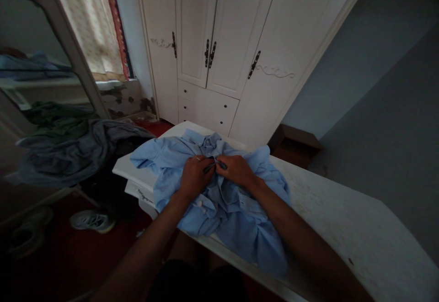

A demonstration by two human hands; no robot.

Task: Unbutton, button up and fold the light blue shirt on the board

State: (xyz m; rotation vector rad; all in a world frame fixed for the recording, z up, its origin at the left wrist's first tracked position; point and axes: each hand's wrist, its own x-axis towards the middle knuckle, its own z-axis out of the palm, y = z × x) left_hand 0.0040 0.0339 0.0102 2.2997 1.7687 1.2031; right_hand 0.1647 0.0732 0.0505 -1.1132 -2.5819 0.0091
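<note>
- Two hands, the left hand (197, 174) and right hand (236, 169), meet with fingertips pinched on the blue shirt's (254, 242) front, just nearer than its collar (210, 144).
- A small pinch close to the cloth's edge should give finest control.
- The loose cuff (205, 205), near the left wrist, is best clear of the fingers.
- The shirt lies rumpled on the white table's (343, 210) left part; resting its weight there should spare tugging.
</note>
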